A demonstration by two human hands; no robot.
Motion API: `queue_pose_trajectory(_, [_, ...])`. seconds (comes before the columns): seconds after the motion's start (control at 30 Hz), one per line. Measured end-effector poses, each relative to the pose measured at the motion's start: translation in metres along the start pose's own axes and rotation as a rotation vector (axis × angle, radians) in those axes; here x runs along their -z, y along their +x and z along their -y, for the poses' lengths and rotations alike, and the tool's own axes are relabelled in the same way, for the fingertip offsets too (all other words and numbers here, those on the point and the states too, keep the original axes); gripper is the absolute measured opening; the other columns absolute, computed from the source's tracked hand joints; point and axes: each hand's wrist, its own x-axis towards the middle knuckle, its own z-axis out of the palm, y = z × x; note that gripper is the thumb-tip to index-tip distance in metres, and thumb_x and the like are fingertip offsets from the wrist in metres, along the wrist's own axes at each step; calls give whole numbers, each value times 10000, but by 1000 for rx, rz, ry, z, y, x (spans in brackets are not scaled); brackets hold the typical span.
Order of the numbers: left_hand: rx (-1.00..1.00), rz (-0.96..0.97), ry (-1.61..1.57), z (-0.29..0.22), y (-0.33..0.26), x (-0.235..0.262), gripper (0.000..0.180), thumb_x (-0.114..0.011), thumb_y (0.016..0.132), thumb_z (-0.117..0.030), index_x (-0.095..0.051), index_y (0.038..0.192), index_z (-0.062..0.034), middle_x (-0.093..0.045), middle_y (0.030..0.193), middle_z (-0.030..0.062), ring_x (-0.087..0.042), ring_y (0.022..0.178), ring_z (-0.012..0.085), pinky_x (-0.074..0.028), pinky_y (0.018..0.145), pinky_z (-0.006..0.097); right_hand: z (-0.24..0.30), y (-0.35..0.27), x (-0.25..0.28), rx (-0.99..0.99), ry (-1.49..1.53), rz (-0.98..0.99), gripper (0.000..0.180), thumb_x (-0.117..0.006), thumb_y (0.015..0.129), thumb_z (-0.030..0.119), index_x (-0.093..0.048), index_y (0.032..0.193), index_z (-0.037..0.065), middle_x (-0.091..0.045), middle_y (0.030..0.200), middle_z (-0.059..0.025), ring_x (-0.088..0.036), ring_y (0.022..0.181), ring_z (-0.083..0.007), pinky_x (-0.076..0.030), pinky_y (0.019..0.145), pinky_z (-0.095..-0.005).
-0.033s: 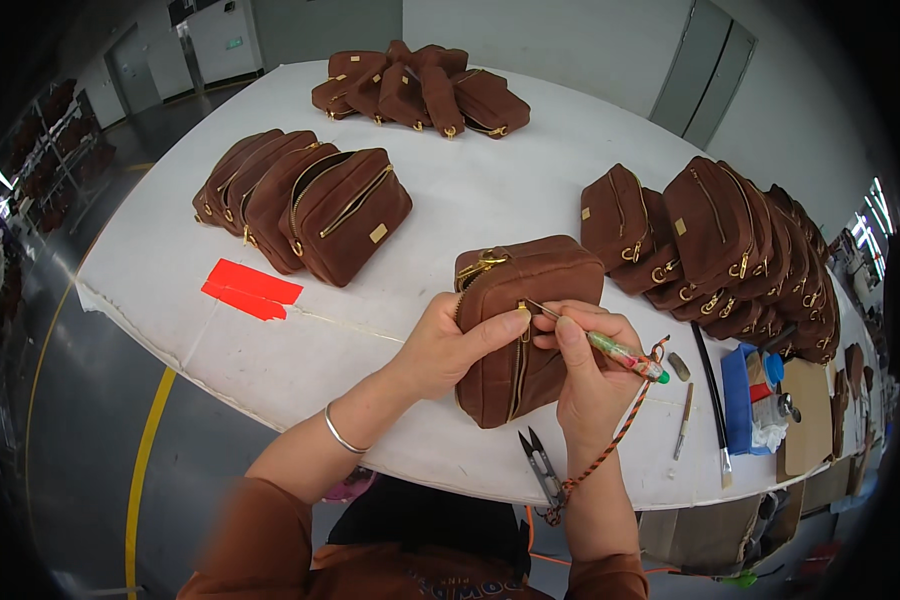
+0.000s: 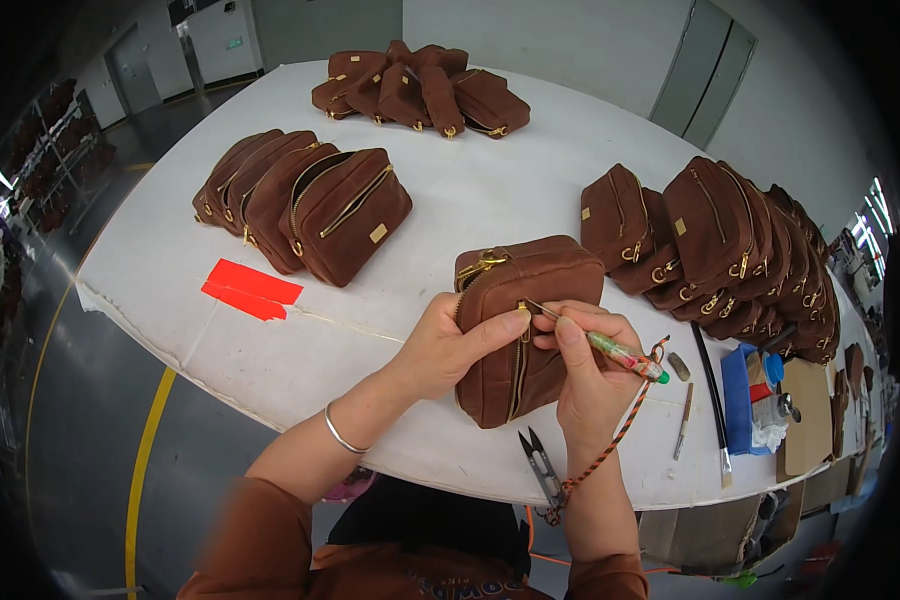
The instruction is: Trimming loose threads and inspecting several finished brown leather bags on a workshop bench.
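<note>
A brown leather bag [image 2: 550, 268] stands in front of me on the white table, its gold zipper running down the near face. My left hand [image 2: 458, 345] grips its left side, thumb pressed beside the zipper's top end. Pinched in my right hand [image 2: 592, 385] is an awl-like tool [image 2: 625, 357] with a patterned handle and a green end. Its thin metal tip meets the bag close to the gold zipper pull [image 2: 525, 325]. Black-bladed thread snips [image 2: 540, 466] lie at the table's front edge, by a braided cord [image 2: 618, 440] along my right wrist.
Brown bags stand in a row [image 2: 345, 215] at left, in a pile [image 2: 405, 95] at the far end and in stacks [image 2: 715, 225] at right. Red tape [image 2: 252, 288] marks the table. A brush [image 2: 711, 390], a slim tool [image 2: 684, 422] and a blue box [image 2: 738, 400] sit at right.
</note>
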Motion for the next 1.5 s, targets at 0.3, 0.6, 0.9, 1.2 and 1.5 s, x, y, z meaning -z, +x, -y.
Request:
queue_pose_trajectory(0.3, [-10, 11, 10, 2, 0, 1, 274, -618, 960, -173, -630, 1158, 16, -659, 1085, 36, -590, 964, 79, -500, 841, 259, -3, -2, 1, 42, -64, 16, 91, -600, 917, -32, -590, 1005, -52, -634, 1075, -210, -684, 921, -223, -598, 785, -291])
queue_pose_trajectory(0.6, [-13, -7, -5, 1, -1, -7, 258, -615, 965, -189, -649, 1120, 14, -663, 1056, 22, -588, 946, 69, -503, 816, 253, -9, -3, -2, 708, -814, 59, 205, -709, 790, -79, -678, 980, -9, -694, 972, -166, -696, 824, -263, -574, 704, -310])
queue_pose_trajectory(0.9, [18, -3, -5, 0, -4, -12, 270, -608, 971, -212, -645, 1122, 9, -658, 1056, 16, -582, 935, 60, -502, 806, 247, -10, -2, -3, 801, -874, 27, 223, -749, 740, -82, -689, 941, -6, -700, 927, -154, -694, 763, -255, -577, 653, -297])
queue_pose_trajectory(1.2, [73, -33, -102, 1, -3, -12, 275, -592, 979, -218, -633, 1140, 2, -657, 1055, 23, -593, 933, 66, -503, 792, 247, -21, 2, -3, 854, -888, 4, 195, -746, 740, -58, -700, 924, -14, -705, 942, -156, -687, 765, -241, -553, 622, -274])
queue_pose_trajectory(1.5, [79, -111, -195, -5, 0, -3, 228, -594, 974, -193, -638, 1101, -9, -664, 1035, 30, -616, 922, 80, -521, 794, 258, -13, -4, -6, 838, -822, 63, 181, -748, 719, -59, -711, 890, -13, -701, 957, -164, -680, 810, -265, -558, 660, -294])
